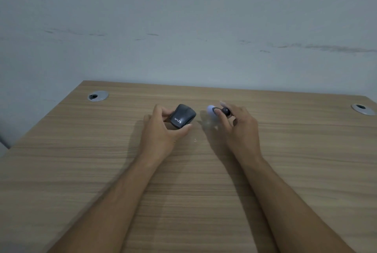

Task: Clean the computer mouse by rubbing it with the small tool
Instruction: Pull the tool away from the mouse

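The dark mouse (183,119) sits on the worktop (102,171) a little back from its middle, nearer the far edge than the near one, and is tipped up off the surface rather than lying flat. Its long axis runs from the near left toward the far right, with the rounded tail, which bears pale lettering, facing the person and the nose aimed away toward the far right corner. The left hand (161,130) grasps it, fingers curled over the far left side and the thumb pressed against the near right flank. Just to the right, apart from the mouse with a gap of bare wood between them, the right hand (239,124) is clenched on the small tool (219,111), a short thing with a pale rounded head and a dark body, pinched between thumb and fingertips. The pale head points left toward the mouse, so the mouse lies directly left of that grip and roughly level with it. The tool is blurred, so its exact shape is hard to make out. Judging from this, rubbing has yet to make contact; the coming move is a short sideways reach to the mouse's right flank. Two round metal cable ports (98,95) sit near the far corners.
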Demonstrator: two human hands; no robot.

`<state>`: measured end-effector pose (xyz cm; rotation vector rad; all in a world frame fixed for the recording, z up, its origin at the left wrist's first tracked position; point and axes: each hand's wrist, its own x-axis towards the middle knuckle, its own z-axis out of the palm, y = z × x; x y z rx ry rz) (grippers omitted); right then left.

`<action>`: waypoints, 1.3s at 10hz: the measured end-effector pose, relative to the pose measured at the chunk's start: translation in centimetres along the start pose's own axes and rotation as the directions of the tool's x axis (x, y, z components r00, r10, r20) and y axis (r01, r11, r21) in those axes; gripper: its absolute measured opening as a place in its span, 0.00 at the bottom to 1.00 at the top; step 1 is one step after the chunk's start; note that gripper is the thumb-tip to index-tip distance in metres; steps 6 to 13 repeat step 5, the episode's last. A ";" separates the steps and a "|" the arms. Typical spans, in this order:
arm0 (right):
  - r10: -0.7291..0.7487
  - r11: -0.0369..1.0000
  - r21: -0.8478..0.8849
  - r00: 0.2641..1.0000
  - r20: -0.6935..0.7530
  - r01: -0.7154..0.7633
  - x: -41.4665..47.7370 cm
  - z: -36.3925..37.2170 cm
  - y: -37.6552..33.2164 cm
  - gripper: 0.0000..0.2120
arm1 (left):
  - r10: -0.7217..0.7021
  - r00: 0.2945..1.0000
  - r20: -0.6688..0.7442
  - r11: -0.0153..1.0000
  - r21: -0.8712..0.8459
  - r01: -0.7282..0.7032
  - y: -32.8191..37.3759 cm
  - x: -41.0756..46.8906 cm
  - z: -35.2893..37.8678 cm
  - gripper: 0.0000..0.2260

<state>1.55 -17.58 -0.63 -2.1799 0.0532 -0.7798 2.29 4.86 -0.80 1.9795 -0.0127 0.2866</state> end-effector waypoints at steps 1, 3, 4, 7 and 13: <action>-0.039 0.987 -0.153 0.991 0.128 0.058 -0.7 0.9 0.1 0.19 | 0.008 0.998 -0.062 0.995 0.103 -0.002 -0.2 -0.1 0.7 0.26; -0.098 0.957 -0.245 0.967 0.233 0.156 -1.5 1.2 0.0 0.14 | 0.014 0.998 -0.054 0.944 0.329 0.004 -0.3 0.5 1.4 0.23; -0.076 0.965 -0.225 0.966 0.246 0.133 -1.6 1.2 0.1 0.13 | 0.011 1.000 -0.027 0.930 0.368 0.000 -0.5 0.5 1.7 0.28; -0.067 0.982 -0.159 0.975 0.210 0.102 -1.7 0.7 -0.3 0.15 | -0.001 1.000 0.009 0.930 0.367 -0.003 0.2 0.6 1.3 0.36; -0.067 0.982 -0.159 0.975 0.210 0.102 -1.7 0.7 -0.3 0.15 | -0.001 1.000 0.009 0.930 0.367 -0.003 0.2 0.6 1.3 0.36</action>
